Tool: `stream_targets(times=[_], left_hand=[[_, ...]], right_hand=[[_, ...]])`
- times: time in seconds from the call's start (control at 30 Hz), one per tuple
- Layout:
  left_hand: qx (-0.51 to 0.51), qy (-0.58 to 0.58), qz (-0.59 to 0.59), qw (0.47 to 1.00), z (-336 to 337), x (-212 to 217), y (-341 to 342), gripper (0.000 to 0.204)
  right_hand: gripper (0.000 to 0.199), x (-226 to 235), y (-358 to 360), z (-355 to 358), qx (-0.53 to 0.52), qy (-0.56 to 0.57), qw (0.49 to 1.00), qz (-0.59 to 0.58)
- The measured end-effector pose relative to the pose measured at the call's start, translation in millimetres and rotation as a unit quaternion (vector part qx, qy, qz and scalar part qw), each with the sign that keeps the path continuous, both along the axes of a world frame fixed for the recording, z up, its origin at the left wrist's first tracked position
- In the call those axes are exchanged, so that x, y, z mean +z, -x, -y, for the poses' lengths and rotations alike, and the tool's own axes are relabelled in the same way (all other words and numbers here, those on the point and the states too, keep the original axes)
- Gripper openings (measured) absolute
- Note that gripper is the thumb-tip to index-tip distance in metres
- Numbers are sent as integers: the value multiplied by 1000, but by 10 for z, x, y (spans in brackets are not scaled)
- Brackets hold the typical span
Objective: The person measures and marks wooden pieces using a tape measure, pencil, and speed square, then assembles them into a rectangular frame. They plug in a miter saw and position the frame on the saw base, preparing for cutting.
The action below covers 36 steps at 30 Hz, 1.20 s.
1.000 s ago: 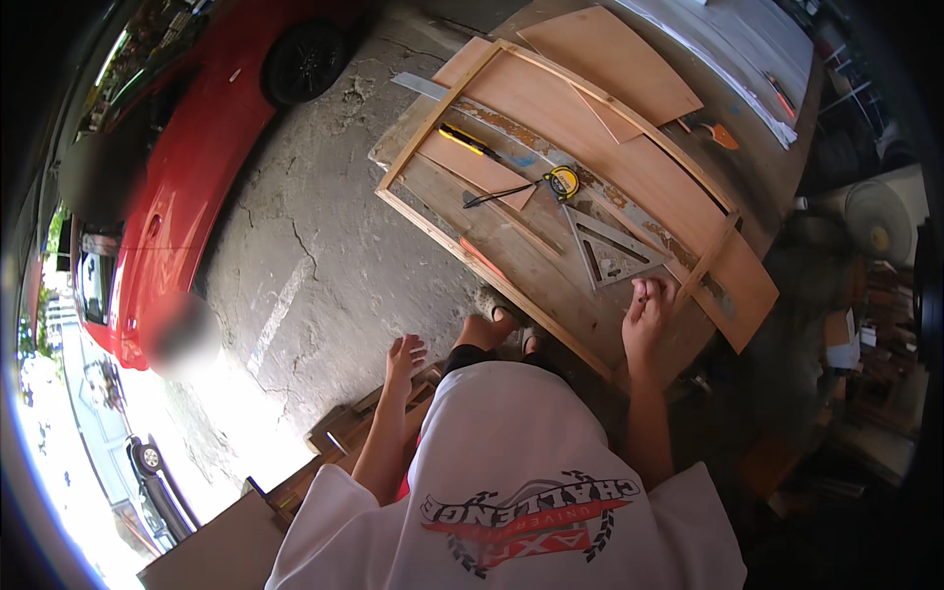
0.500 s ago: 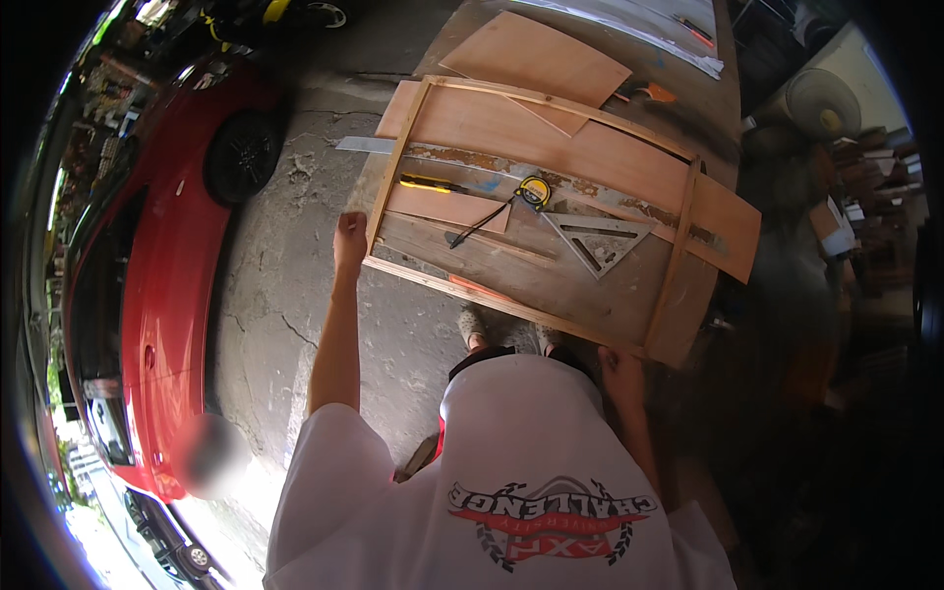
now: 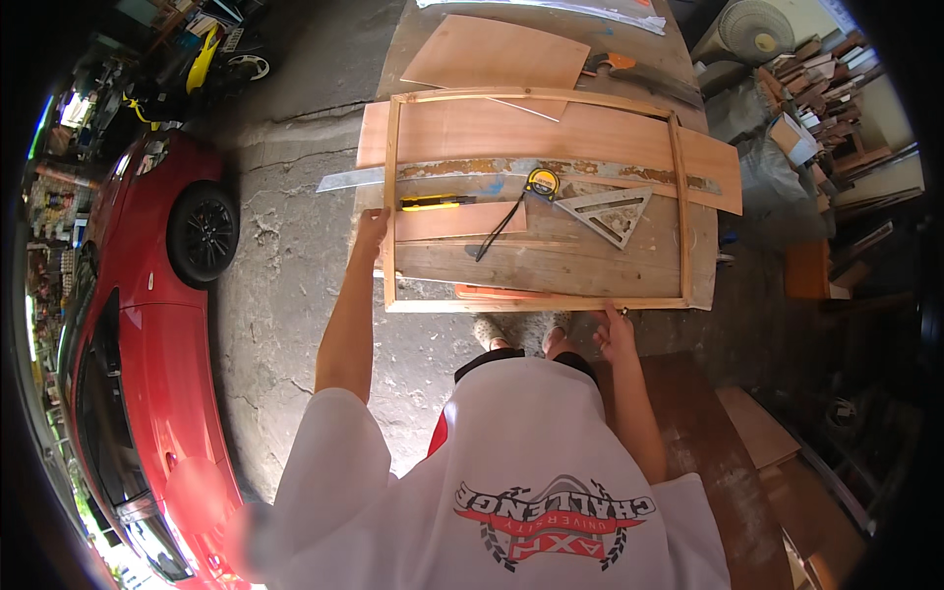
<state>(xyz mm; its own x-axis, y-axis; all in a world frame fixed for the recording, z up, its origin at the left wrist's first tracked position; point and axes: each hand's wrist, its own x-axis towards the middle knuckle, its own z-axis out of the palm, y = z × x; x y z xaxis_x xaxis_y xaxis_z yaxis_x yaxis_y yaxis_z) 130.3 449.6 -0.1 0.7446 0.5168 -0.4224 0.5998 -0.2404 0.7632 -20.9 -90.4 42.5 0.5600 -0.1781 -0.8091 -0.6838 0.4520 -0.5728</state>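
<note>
A rectangular wooden frame [image 3: 501, 306] of thin strips is held over the workbench. My left hand [image 3: 372, 228] is closed on its left strip. My right hand [image 3: 616, 334] grips the near strip toward the right, its fingers partly hidden. Through the frame's opening I see a yellow-and-black tape measure [image 3: 542, 184] with a dark strap and a metal triangular square [image 3: 635, 208]. A yellow-and-black utility knife [image 3: 433, 203] lies near the left strip. A long, worn metal straightedge [image 3: 351, 180] crosses the bench beneath the frame and sticks out past its left side.
Thin plywood pieces [image 3: 497, 59] lie on the wooden workbench [image 3: 649, 258], with an orange-handled tool [image 3: 618, 61] behind. A red car [image 3: 162, 364] stands at left on cracked concrete. A fan [image 3: 755, 31] and stacked wood offcuts [image 3: 821, 84] are at right; a brown board [image 3: 688, 433] sits near my right arm.
The wooden frame has turned from a slant to nearly square with my view, its near right corner swinging away from me. Both hands stay on it. My view has shifted too.
</note>
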Motion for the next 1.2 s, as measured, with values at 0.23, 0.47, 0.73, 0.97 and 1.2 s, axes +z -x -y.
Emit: stream_targets(times=[0.23,0.47,0.73,0.97,1.2], left_hand=[[-16,144,180,973,513,508,402,28],[98,210,231,945,1233,990,1050,32],[242,236,392,856,2262,1273,1157,30],[275,166,454,831,3774,1645,1230,23],[235,181,391,872,4858,1701,1322,25]], right_hand=[[34,106,15,143,-124,27,991,37],[32,300,-25,720,-107,68,984,129],[45,702,-1492,1328,-4,76,939,335],[46,780,-3161,1714,-56,165,942,287],[60,566,-4204,2262,27,342,898,276]])
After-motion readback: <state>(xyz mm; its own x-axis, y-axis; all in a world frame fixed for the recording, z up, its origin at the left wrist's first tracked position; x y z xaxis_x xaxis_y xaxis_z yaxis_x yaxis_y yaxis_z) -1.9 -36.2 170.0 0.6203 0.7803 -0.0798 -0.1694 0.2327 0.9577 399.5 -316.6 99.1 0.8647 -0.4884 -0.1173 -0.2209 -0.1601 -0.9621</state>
